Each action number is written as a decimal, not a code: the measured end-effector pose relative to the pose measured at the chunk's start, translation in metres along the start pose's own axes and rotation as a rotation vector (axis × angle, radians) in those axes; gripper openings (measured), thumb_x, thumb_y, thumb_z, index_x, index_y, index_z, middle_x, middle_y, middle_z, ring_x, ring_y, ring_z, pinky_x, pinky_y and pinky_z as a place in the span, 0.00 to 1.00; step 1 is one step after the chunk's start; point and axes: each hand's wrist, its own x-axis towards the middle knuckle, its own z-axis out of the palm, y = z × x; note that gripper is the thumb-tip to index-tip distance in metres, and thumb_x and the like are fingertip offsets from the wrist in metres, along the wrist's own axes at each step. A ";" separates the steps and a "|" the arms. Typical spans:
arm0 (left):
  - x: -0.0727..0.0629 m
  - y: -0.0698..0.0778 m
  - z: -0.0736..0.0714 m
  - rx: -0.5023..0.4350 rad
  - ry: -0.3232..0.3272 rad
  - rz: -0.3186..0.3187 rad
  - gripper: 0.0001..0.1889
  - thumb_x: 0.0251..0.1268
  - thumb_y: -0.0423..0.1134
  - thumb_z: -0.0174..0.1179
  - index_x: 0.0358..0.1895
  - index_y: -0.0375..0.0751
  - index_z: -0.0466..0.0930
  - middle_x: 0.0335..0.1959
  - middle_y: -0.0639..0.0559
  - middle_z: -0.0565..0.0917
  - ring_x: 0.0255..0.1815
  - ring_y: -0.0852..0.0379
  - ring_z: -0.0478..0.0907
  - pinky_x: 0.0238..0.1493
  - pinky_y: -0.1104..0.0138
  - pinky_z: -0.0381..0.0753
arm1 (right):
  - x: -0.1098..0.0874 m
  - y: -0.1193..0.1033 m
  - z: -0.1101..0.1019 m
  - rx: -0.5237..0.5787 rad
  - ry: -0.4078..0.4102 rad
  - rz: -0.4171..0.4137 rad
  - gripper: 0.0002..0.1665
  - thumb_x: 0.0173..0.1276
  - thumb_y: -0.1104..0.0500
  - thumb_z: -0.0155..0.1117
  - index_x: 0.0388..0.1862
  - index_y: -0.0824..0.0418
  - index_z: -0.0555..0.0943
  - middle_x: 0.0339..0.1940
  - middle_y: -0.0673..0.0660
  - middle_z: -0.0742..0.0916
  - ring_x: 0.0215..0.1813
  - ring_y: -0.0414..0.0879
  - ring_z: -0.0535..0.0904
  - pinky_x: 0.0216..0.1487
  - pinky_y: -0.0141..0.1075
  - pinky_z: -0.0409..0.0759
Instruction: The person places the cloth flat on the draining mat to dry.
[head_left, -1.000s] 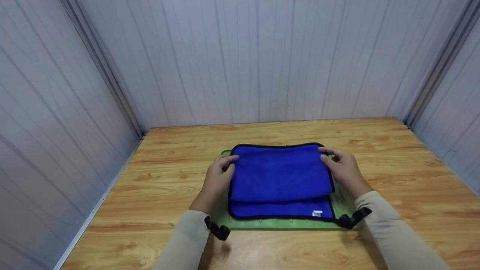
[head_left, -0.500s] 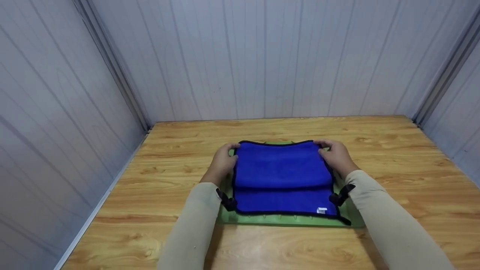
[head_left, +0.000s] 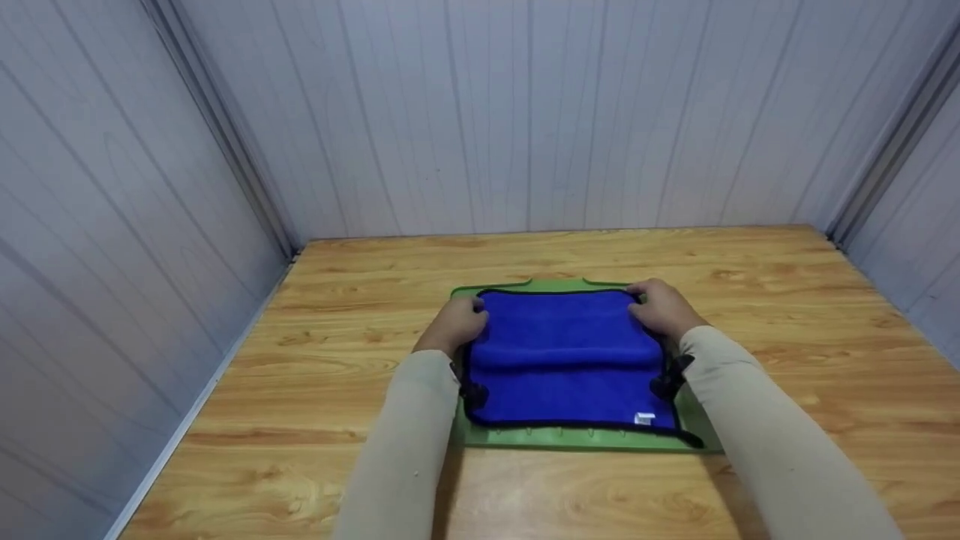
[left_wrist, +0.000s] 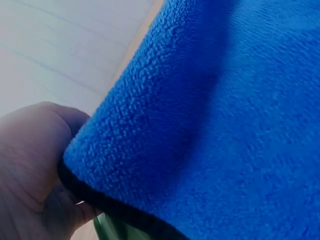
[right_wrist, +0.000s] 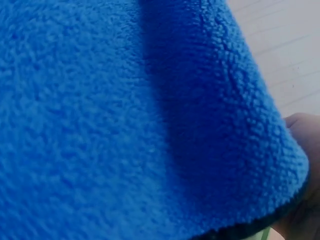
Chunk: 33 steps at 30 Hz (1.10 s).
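A blue towel (head_left: pixel 566 326) with black edging and a small white tag (head_left: pixel 643 418) near its front right corner lies over a green tray (head_left: pixel 555 285). A raised fold runs across its middle. My left hand (head_left: pixel 459 321) pinches the towel's far left corner, and my right hand (head_left: pixel 664 306) pinches the far right corner. In the left wrist view the left hand (left_wrist: pixel 37 165) has the black-edged side between thumb and fingers. The right wrist view is mostly filled by towel (right_wrist: pixel 100 125); part of the right hand (right_wrist: pixel 305 135) shows behind its corner.
The tray rests on a wood-grain table (head_left: pixel 337 322). Pale panel walls (head_left: pixel 555 120) stand behind it and at both sides. A black strap (head_left: pixel 474 390) at the left wrist and another (head_left: pixel 670 377) at the right hang close to the towel.
Both hands moved away from the body, then lowered slightly, with the towel's far corners. The towel's upper layer unrolled backward, the fold flattened, and more of the tray's far rim shows.
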 end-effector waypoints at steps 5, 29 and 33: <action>-0.002 0.001 0.002 -0.047 -0.012 -0.020 0.25 0.79 0.41 0.49 0.72 0.32 0.70 0.71 0.38 0.72 0.74 0.45 0.66 0.72 0.54 0.65 | -0.002 -0.002 -0.001 0.018 -0.028 0.020 0.26 0.78 0.58 0.52 0.70 0.67 0.74 0.69 0.71 0.75 0.70 0.67 0.69 0.67 0.59 0.69; 0.003 0.002 0.008 -0.048 0.009 -0.108 0.28 0.81 0.46 0.44 0.75 0.32 0.65 0.74 0.38 0.68 0.76 0.44 0.63 0.73 0.51 0.63 | 0.000 -0.009 0.005 -0.018 0.002 0.005 0.33 0.77 0.58 0.53 0.75 0.73 0.64 0.73 0.74 0.69 0.75 0.69 0.62 0.72 0.60 0.61; 0.002 0.000 0.008 -0.060 0.005 -0.102 0.29 0.81 0.45 0.44 0.76 0.32 0.63 0.75 0.38 0.67 0.77 0.44 0.61 0.74 0.52 0.62 | 0.001 -0.007 0.007 -0.022 0.038 -0.015 0.33 0.78 0.58 0.51 0.76 0.72 0.64 0.74 0.74 0.68 0.75 0.69 0.61 0.72 0.61 0.61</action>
